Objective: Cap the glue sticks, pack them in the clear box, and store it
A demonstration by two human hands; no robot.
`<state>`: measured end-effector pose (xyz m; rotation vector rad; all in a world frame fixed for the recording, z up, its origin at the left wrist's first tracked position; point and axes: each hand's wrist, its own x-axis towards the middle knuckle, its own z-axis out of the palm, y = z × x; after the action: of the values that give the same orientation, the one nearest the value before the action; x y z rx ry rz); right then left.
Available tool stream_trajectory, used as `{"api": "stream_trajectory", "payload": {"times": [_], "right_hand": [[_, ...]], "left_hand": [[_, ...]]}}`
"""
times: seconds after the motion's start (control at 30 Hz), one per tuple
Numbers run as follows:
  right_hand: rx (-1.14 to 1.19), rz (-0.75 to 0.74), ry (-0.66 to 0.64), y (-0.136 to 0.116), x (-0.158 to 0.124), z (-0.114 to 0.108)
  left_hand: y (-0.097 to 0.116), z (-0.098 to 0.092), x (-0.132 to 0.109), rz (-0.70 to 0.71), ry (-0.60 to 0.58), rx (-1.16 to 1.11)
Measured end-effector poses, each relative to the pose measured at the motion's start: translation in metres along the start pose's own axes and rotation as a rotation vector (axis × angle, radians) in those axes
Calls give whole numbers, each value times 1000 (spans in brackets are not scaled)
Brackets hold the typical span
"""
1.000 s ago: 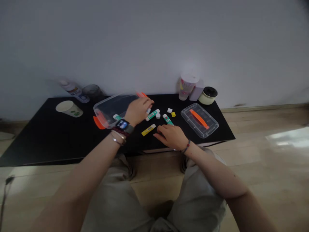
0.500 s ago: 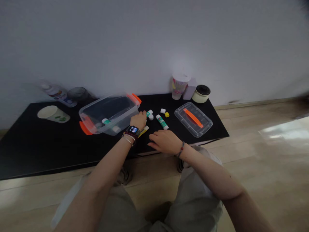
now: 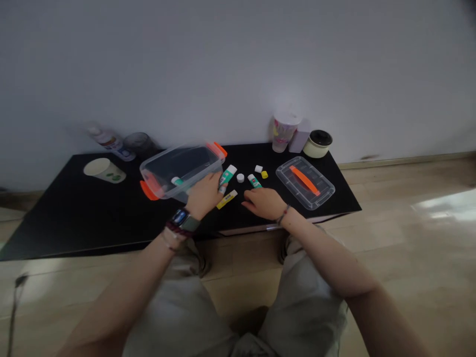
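The left hand (image 3: 204, 194) grips a green stick (image 3: 229, 172) low, seemingly to keep its far end free, beside the box (image 3: 206, 171), open because the lid (image 3: 305, 181) lies apart. The right hand (image 3: 265, 204) curls by a second stick (image 3: 255, 181), its grip unclear.

Free lane: front left of table (image 3: 92, 213)
Beyond left hand (image 3: 206, 195): clear box (image 3: 181, 196)
Beyond right hand (image 3: 265, 203): green glue stick (image 3: 255, 181)

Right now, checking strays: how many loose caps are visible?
3: one white cap right of the left hand; another white cap beside a yellow cap, beyond the right hand. Hands may hide others.
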<state>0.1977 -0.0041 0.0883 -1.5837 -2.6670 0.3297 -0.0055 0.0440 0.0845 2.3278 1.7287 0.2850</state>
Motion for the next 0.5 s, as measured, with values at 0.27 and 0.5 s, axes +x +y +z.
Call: {"api": "stream_trajectory", "payload": {"times": [0.27,0.5], "right_hand": [[-78,83,99,28,43,19],[-134,44,171,38,76,47]], "left_hand": [[-11,-21,-53,-207,-155,-1138],[-19,-10,-51,-263,-236,-1323]]}}
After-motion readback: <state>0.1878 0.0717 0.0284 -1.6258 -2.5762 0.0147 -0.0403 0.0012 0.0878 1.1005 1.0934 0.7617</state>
